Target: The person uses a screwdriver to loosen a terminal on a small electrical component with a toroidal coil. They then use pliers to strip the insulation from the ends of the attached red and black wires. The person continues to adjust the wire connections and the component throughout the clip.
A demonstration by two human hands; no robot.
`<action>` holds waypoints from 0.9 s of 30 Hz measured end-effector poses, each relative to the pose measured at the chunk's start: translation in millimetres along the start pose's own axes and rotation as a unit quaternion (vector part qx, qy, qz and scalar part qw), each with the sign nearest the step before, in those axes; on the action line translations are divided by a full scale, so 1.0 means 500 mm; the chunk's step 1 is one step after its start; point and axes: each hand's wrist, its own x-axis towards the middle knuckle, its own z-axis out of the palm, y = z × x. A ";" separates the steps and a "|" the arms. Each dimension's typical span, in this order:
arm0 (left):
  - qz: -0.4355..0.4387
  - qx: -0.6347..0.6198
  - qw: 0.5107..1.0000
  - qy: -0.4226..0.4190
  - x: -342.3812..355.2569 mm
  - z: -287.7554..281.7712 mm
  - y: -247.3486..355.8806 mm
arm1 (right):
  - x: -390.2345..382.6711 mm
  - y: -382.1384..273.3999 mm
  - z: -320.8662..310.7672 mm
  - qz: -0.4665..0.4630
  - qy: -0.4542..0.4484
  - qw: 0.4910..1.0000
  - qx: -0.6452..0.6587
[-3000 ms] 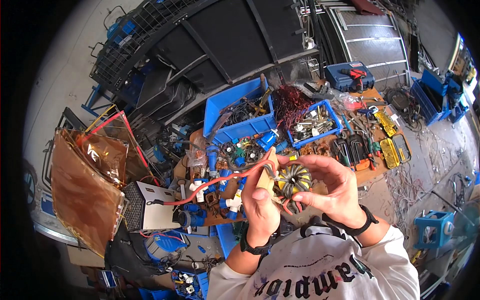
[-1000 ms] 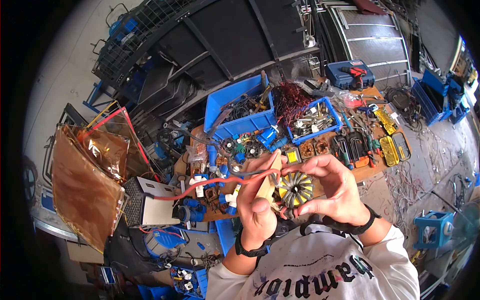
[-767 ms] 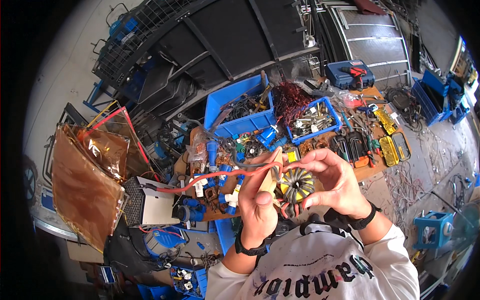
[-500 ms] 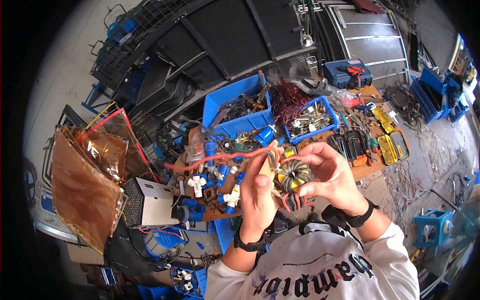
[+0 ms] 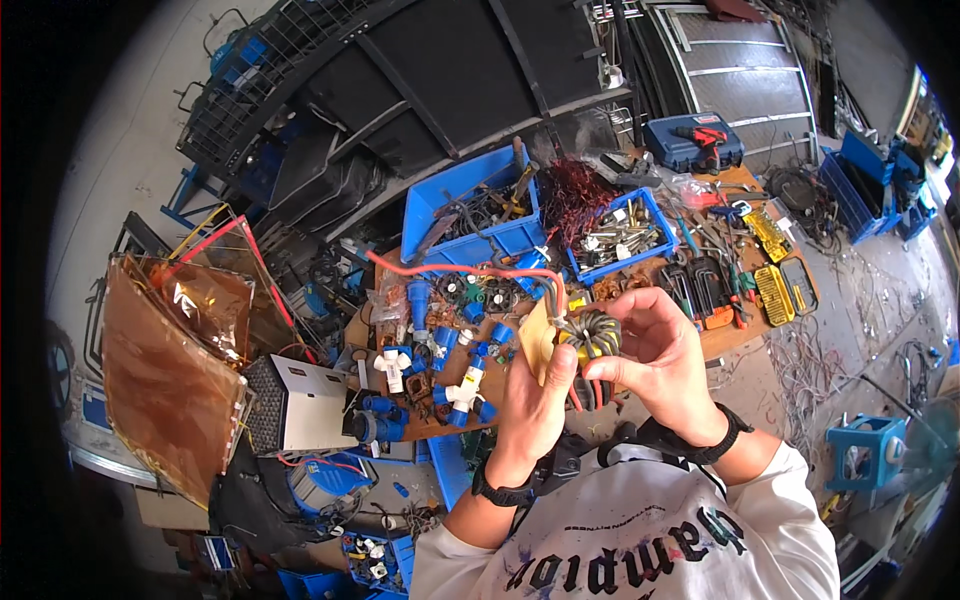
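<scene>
**Left hand [image 5: 530, 412] and right hand [image 5: 662, 355] on board [image 5: 537, 340] and coil [image 5: 594, 334]**

The left hand grasps the pale board, thumb raised along its right side; the other fingers pass behind the board and are mostly hidden. The right hand grasps the coil between the thumb, at the lower right edge, and the fingers, which curl behind it; their contact points are concealed.

The coil, a yellow ring wound with dark wire, is held in front of the chest, just right of the board. The left thumb reaches its lower left edge; whether the two touch cannot be told. Below the coil, dark and red leads [image 5: 576, 396] are partly covered by the hands.

A red cable [image 5: 445, 269] runs left from the top of the board, over the table [image 5: 728, 338]. Its far end is too small to make out.

Beyond the hands stand a blue bin [image 5: 475, 248], its tangled contents hard to separate, and a blue tray [image 5: 630, 264] of metal parts. At left, brown sheets [image 5: 165, 385] partly overlap a white box [image 5: 318, 415]. The shirt [image 5: 640, 530] is cut off by the lower edge.
</scene>
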 end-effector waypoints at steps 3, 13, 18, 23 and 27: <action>-0.013 -0.046 0.998 -0.030 -0.002 -0.005 -0.002 | -0.005 -0.002 0.002 -0.009 0.003 1.000 0.003; 0.013 -0.082 0.996 -0.028 -0.006 -0.005 -0.019 | -0.015 -0.003 0.013 -0.025 -0.019 0.998 -0.054; 0.016 -0.072 0.997 -0.034 -0.010 -0.016 -0.018 | -0.014 -0.009 0.002 -0.027 -0.071 0.993 -0.086; -0.040 -0.125 0.990 -0.056 -0.018 -0.032 -0.006 | -0.014 -0.019 -0.009 -0.050 -0.102 0.981 -0.158; -0.053 -0.151 0.985 -0.065 -0.025 -0.042 -0.015 | -0.013 -0.021 -0.007 -0.042 -0.100 0.983 -0.149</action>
